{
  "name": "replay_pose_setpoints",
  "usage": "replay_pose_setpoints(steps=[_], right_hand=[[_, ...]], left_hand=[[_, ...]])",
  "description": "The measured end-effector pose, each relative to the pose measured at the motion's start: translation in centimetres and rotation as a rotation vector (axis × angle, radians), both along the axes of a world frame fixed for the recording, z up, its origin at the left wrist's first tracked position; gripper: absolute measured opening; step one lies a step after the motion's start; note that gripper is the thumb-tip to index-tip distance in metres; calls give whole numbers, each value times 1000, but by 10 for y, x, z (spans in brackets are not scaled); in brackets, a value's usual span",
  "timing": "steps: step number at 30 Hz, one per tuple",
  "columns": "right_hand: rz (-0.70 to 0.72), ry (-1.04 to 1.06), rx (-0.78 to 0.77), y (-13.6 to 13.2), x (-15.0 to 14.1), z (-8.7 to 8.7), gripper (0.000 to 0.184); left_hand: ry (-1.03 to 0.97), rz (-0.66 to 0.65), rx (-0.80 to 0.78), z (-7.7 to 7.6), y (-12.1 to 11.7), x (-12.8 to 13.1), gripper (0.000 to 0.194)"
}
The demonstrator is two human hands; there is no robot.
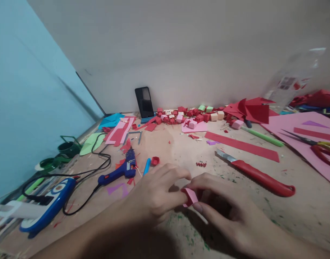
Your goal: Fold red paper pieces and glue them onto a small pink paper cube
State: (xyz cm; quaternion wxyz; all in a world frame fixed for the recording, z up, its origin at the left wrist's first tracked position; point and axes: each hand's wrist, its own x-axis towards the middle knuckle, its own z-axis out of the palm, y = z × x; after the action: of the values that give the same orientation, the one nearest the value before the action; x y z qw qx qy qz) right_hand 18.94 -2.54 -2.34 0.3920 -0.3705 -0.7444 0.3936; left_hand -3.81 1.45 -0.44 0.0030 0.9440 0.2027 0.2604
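A small pink-and-red folded paper piece [191,196] is held just above the table between my two hands. The thumb of my left hand [159,189] reaches into its red inner side, while that hand's other fingers arch over. From the other side, my right hand [227,208] pinches the pink face between thumb and fingers. Just beyond my left hand lie a small red paper cup shape [155,160] and a blue stick [147,166]. A row of tiny red zigzag scraps [201,164] rests past my fingertips.
To the left are a blue glue gun [119,172] with a black cord and a blue-and-white device [50,205]. On the right lie a red-handled knife [258,176], scissors [316,144] and a red paper strip [243,146]. Small paper cubes [198,118] and a leaning phone [144,102] line the back.
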Motion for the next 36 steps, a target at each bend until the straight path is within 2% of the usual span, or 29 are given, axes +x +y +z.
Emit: replay_pose_setpoints(steps=[6, 13, 19, 22, 27, 31, 36], right_hand=[[-69, 51, -54, 1, 2, 2, 11], [-18, 66, -44, 1, 3, -1, 8], [-46, 72, -11, 4, 2, -2, 12], [-39, 100, -17, 5, 3, -5, 16], [-38, 99, -62, 7, 4, -9, 23], [-59, 46, -50, 9, 4, -7, 17], [-121, 30, -1, 6, 6, -2, 10]], left_hand=[[-146, 23, 1, -3, -5, 2, 12], [-130, 44, -270, -5, -6, 1, 12], [-146, 74, -160, -7, -10, 5, 15], [-177, 96, -162, -6, -13, 6, 10], [-130, 136, -176, -10, -14, 8, 16], [-128, 153, -186, -13, -13, 10, 25], [-94, 165, -220, -1, -14, 9, 26]])
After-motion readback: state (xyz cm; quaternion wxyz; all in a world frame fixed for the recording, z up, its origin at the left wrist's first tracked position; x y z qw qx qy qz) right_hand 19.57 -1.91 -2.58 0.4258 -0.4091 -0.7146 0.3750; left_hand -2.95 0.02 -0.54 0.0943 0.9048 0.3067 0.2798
